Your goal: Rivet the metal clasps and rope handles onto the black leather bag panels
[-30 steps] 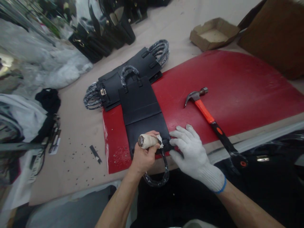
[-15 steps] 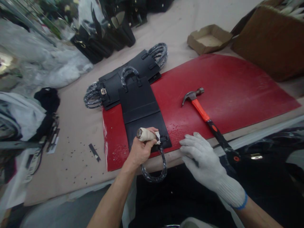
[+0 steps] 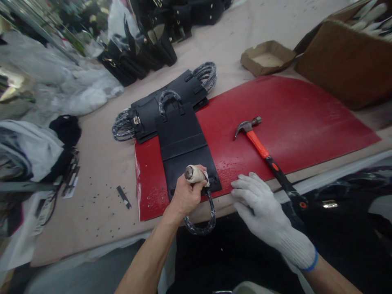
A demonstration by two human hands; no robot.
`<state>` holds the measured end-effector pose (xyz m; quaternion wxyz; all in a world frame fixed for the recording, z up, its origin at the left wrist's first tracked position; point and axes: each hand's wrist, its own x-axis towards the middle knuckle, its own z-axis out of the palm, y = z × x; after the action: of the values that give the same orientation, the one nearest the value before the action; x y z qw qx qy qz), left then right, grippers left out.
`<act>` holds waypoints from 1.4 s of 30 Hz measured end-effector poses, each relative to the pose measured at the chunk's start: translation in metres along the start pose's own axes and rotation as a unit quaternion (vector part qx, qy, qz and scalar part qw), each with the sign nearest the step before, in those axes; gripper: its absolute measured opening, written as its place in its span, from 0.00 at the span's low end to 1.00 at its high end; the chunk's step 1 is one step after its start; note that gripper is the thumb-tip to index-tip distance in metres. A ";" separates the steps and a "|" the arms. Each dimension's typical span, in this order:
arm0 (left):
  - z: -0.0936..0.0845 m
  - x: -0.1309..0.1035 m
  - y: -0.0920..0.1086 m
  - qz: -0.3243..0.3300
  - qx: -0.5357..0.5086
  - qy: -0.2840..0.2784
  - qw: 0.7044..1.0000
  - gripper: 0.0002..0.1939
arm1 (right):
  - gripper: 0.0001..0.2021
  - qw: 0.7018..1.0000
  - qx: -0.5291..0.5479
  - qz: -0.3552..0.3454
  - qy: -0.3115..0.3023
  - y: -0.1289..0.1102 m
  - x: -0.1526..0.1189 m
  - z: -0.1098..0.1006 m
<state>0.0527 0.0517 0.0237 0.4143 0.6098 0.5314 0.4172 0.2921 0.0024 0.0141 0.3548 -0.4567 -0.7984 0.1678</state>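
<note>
My bare left hand (image 3: 187, 195) is wrapped round a punch (image 3: 196, 174) bound in white tape, its worn, dark end tilted up toward me. The punch's lower end is hidden by my fingers, over the near end of a black leather bag panel (image 3: 183, 139). That panel has a plastic-wrapped loop handle at each end; the near handle (image 3: 200, 230) hangs over the table edge. My right hand (image 3: 260, 204), in a white knitted glove, lies at the front edge of the red mat with its fingers stretched out, holding nothing. Beyond it lies a claw hammer (image 3: 259, 145) with an orange and black handle.
Under the panel is a red mat (image 3: 294, 118). A stack of black bag panels (image 3: 171, 96) with wrapped handles lies behind. Cardboard boxes (image 3: 266, 59) stand back right, black bags (image 3: 137, 57) back left. A black strip (image 3: 123, 197) and small dark bits lie left.
My left hand has moved slightly right along the panel's near end, and the punch has tipped more toward the camera. The right hand and hammer stay in place. The view has shifted a little.
</note>
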 end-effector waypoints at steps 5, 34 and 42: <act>0.004 -0.005 0.002 0.015 0.033 0.006 0.999 0.12 | 0.10 0.993 -0.069 0.035 0.093 -0.001 0.003 -0.015; 0.009 0.002 0.000 0.072 0.085 -0.036 0.993 0.09 | 0.26 0.832 0.402 0.382 -0.008 -0.037 0.040 -0.091; 0.012 0.004 -0.001 0.028 0.062 -0.036 0.997 0.10 | 0.18 0.981 0.047 0.186 -0.021 -0.079 0.064 -0.119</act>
<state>0.0647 0.0549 0.0195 0.3830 0.6636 0.5239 0.3722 0.3087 0.0084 0.1694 0.3220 -0.5762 -0.6981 0.2775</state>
